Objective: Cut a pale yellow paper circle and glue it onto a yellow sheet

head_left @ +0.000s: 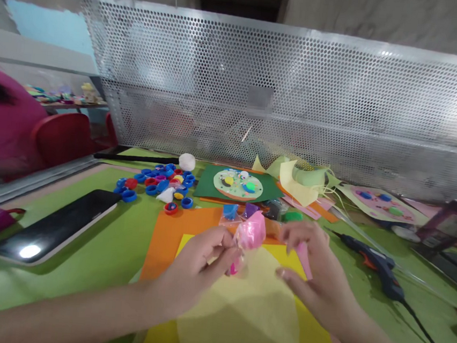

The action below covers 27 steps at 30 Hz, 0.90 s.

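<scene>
Hands grasping: left hand [197, 268] pinches glossy crumpled pink wrapper [250, 233]; right hand [317, 277] holds pink strip [304, 257].

Bare forearms [89, 309], bare left hand [197, 271], bare right hand [317, 280]

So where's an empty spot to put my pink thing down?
The green table is bare between the black tablet and the orange sheet; the orange sheet's left part is free too. A narrower green strip lies between the right hand and the glue gun. It is crowded farther back: bottle caps, small bags and paper scraps.
</scene>
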Tool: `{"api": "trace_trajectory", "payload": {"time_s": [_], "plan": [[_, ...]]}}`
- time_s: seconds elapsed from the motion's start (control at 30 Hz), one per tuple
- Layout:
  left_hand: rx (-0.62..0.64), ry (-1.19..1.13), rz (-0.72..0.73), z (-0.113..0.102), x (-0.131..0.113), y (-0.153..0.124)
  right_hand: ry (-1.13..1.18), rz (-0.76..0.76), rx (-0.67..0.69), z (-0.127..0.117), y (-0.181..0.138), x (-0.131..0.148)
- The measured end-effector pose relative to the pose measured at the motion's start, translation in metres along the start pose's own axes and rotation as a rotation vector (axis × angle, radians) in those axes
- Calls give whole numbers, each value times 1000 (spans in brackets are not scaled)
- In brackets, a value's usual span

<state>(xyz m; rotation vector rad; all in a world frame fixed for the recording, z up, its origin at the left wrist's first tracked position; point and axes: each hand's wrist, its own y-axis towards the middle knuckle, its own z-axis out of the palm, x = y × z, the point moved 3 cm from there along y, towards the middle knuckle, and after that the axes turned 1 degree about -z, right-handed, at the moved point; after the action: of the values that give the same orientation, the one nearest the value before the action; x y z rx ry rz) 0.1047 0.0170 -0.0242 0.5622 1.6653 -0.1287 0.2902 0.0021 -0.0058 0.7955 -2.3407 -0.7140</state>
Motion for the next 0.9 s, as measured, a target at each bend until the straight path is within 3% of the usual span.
{"api": "trace_trajectory", "payload": {"time_s": [0.1,0.23,0.4,0.47,0.6,0.67,0.8,0.9], "plan": [[89,-69,-37,1,4,0,-107,-23,27,9,-2,-5],[142,89,-70,-3,4,6,-189,-16,130,17,-2,-9],[31,466,4,-12,-1,12,-166,-43,89,10,1,-8],[-70,529,107,-14,0,9,-140,-52,96,10,1,-5],[-297,440,412,-16,1,-1,-50,-36,110,12,2,2],[-254,423,479,-14,1,-4,-13,-20,106,12,3,4],[-224,559,435,-15,-4,-5,61,107,179,12,1,6],[-210,596,363,-16,-7,-3,380,245,248,16,1,9]]}}
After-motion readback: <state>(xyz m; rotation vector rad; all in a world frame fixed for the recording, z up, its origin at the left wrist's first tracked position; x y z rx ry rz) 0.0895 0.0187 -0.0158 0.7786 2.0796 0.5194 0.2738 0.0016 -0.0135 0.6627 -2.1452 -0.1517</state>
